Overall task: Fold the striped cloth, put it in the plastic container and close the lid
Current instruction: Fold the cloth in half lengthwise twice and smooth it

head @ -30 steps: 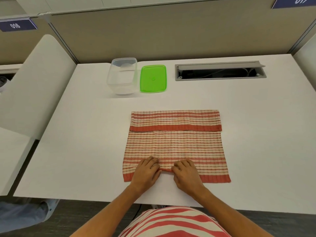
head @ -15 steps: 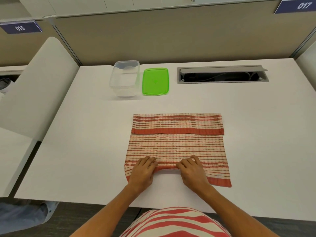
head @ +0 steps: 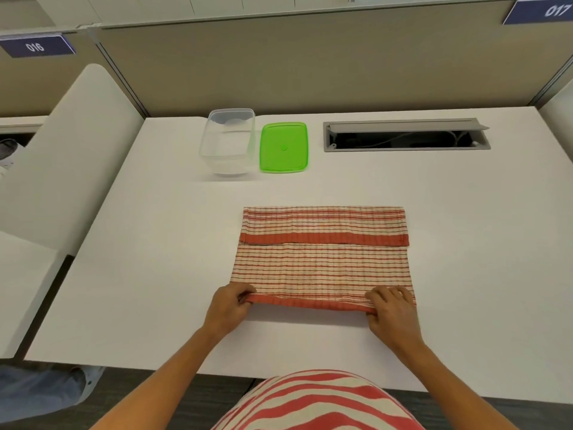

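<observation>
The red-and-cream striped cloth (head: 322, 265) lies flat on the white desk (head: 465, 228), its far edge folded toward me as a flap. The near edge is rolled up over itself. My left hand (head: 229, 307) pinches the near left corner of that fold, and my right hand (head: 392, 311) grips the near right corner. The clear plastic container (head: 228, 141) stands open and empty at the back of the desk. Its green lid (head: 284, 147) lies flat just to the right of it.
A grey cable tray (head: 406, 135) with its flap up is set into the desk at the back right. A beige partition wall runs behind the desk. A white divider panel (head: 62, 169) stands at the left edge. My striped shirt shows at the bottom.
Both hands slid apart from the middle of the near edge to its two corners, and the near edge now lies folded over along its whole width.
</observation>
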